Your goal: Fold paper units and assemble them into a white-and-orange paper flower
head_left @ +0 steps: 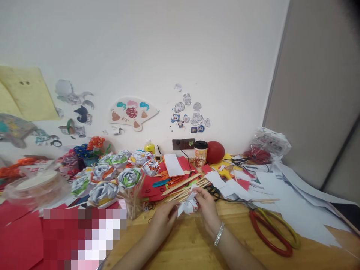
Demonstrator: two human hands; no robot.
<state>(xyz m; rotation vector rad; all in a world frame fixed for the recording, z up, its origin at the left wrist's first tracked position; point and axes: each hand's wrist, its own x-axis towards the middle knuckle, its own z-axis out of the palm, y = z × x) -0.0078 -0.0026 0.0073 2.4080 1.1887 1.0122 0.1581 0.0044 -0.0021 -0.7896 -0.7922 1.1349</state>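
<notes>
Head view: gripping crumpled white paper point(188, 206) in narrow pinches of left hand point(166, 215) and right hand point(206, 204), left of the scissors point(267, 240), likely two-handed to stop folds springing open. Beyond and left of the scissors, note wooden sticks point(182, 184) spread loose, probably for easy reach. Farther left of the scissors, note paper flowers point(129, 177) bunched heads-up, presumably to avoid crushing

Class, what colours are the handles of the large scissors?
One red handle and one yellow handle, best seen in the head view.
</notes>
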